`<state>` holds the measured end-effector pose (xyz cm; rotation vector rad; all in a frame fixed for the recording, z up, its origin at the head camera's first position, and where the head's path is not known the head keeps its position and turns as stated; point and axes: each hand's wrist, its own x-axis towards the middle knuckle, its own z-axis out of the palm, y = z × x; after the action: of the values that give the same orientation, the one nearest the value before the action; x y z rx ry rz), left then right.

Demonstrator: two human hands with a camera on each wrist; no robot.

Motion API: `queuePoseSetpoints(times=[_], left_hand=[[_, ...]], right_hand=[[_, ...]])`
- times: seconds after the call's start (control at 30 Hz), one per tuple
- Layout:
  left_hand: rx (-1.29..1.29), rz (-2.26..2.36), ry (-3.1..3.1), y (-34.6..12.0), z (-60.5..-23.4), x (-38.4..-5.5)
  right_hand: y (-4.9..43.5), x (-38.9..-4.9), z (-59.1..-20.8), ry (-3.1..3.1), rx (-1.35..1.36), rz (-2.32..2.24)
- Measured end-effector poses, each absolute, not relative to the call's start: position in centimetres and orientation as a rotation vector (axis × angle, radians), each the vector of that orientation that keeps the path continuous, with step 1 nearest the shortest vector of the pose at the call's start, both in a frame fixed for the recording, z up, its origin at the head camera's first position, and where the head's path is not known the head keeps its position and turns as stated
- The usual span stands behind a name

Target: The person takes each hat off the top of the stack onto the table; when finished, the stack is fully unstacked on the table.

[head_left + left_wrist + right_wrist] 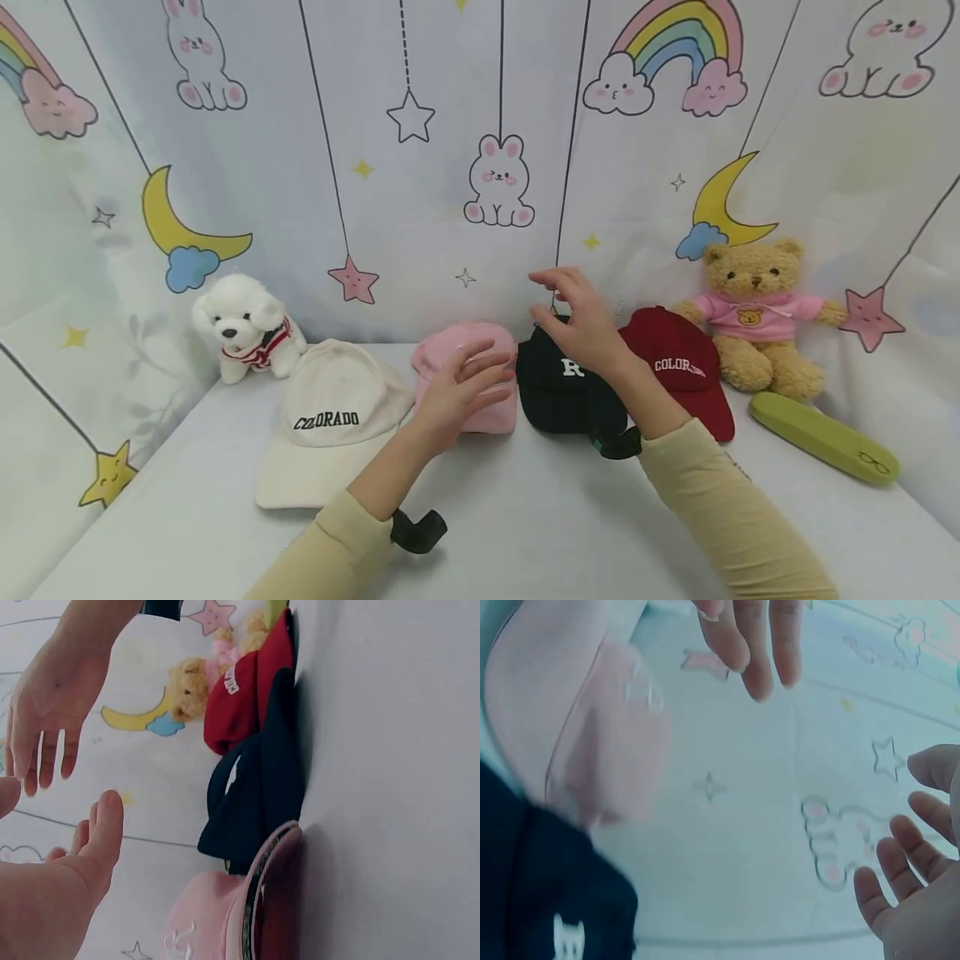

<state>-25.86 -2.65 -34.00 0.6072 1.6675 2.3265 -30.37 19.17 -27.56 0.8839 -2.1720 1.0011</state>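
Both hands hover above a row of caps, holding nothing. The left hand (459, 392) is in front of a pink cap (491, 412), its fingers spread and pointing right. Higher up, the right hand (581, 321) is over a black cap (551, 400) with a white letter R, fingers loosely bent toward the left. A dark red cap (675, 354) sits right of the black one, partly behind the right forearm. At the left lies a cream cap (330, 387) marked COLORADO. In the left wrist view, the left hand (67, 877) and right hand (60, 705) are apart.
A white plush dog (243, 321) sits at the back left. On the right are a teddy bear (757, 317) in a pink top and a green glasses case (825, 437). The white table (525, 517) ends at a patterned cloth backdrop (435, 208).
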Motion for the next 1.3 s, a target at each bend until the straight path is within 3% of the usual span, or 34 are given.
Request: queuePoseSetpoints(times=[0.7, 1.3], left_hand=[[0.36, 2.416, 2.037, -14.6, -34.4, -22.7], [0.103, 2.108, 2.529, -21.9, -36.5, -20.7]], right_hand=[[8.3, -31.3, -29.3, -2.208, 1.024, 1.183], [1.5, -32.2, -32.5, -2.33, 1.03, 1.295]])
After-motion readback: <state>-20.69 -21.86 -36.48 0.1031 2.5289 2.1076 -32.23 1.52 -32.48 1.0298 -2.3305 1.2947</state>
